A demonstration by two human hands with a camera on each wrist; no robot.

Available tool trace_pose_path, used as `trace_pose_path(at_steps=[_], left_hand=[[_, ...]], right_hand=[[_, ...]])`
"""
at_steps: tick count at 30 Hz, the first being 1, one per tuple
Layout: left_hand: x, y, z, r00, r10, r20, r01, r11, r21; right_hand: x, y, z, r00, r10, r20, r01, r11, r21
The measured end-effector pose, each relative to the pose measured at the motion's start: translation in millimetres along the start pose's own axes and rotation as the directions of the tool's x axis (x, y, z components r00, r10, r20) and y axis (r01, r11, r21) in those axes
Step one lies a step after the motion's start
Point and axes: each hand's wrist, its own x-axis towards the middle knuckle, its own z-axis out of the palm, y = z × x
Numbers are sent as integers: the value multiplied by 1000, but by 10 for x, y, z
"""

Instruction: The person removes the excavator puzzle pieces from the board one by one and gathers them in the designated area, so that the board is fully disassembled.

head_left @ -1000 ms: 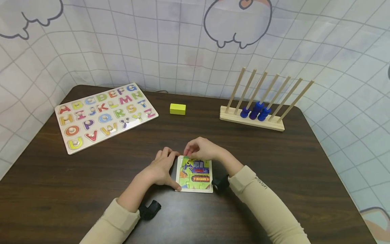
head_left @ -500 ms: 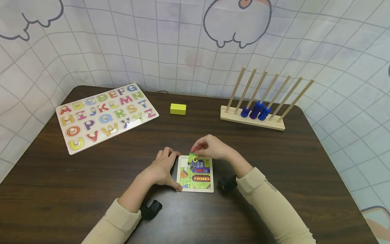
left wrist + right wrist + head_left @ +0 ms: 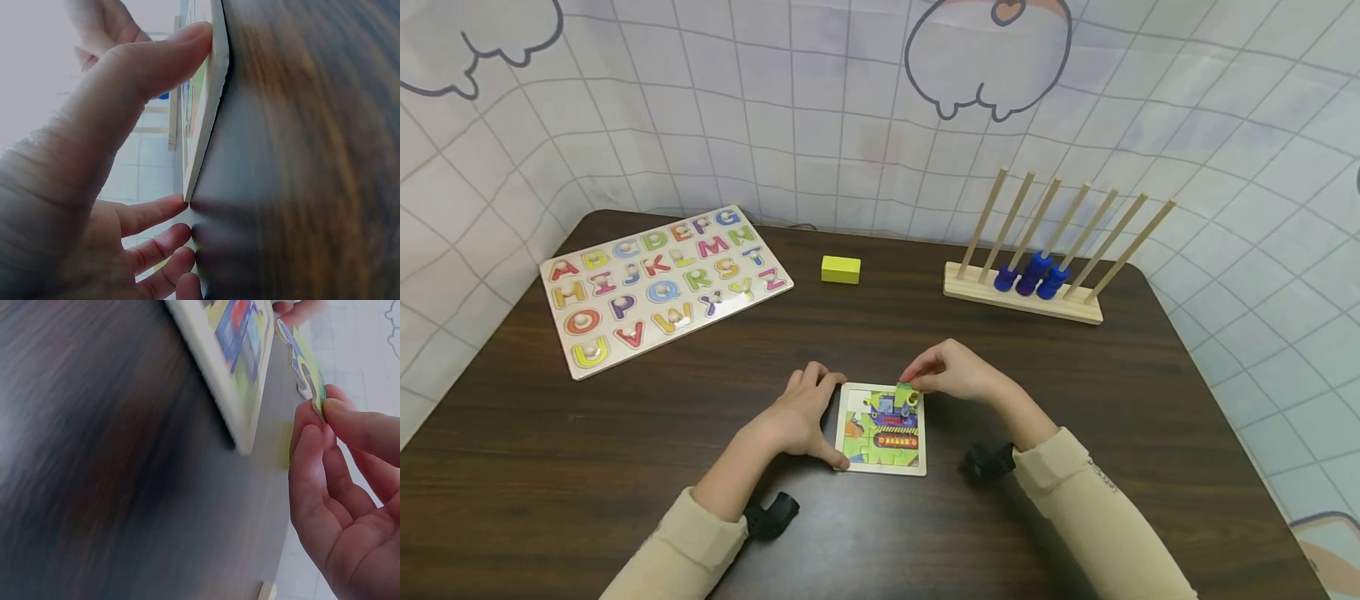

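A small jigsaw board (image 3: 922, 454) with a pale wooden frame lies on the table, showing a purple digger on green. My left hand (image 3: 797, 417) spans its left side, thumb on the rim near the front corner and index fingertip at the back corner; the left wrist view shows the thumb (image 3: 181, 53) lying on the frame. My right hand (image 3: 958, 371) pinches a green puzzle piece (image 3: 306, 369) between thumb and fingers, raised over the board's back right corner. At the board's back left, a pale gap shows among the fitted pieces.
An alphabet peg board (image 3: 662, 290) lies at the back left. A yellow block (image 3: 840, 269) sits at the back middle. At the back right stands a wooden peg rack (image 3: 1022, 304) with upright rods and several blue beads. A patterned cloth surrounds the table.
My right hand has lifted the puzzle piece out of the board's back left and carried it rightward to the back right corner. My left hand has stayed at the board's left side.
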Motion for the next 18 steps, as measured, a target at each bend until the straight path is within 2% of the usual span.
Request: trace_pose_path(at_steps=[8, 18], left_hand=[[-9, -20, 0, 1000, 12, 8, -12, 1000, -5], [-24, -25, 1, 1000, 17, 10, -17, 1000, 1]], right_hand=[[-163, 130, -89, 998, 54, -23, -53, 998, 37], [-296, 338, -179, 998, 56, -32, -54, 998, 40]])
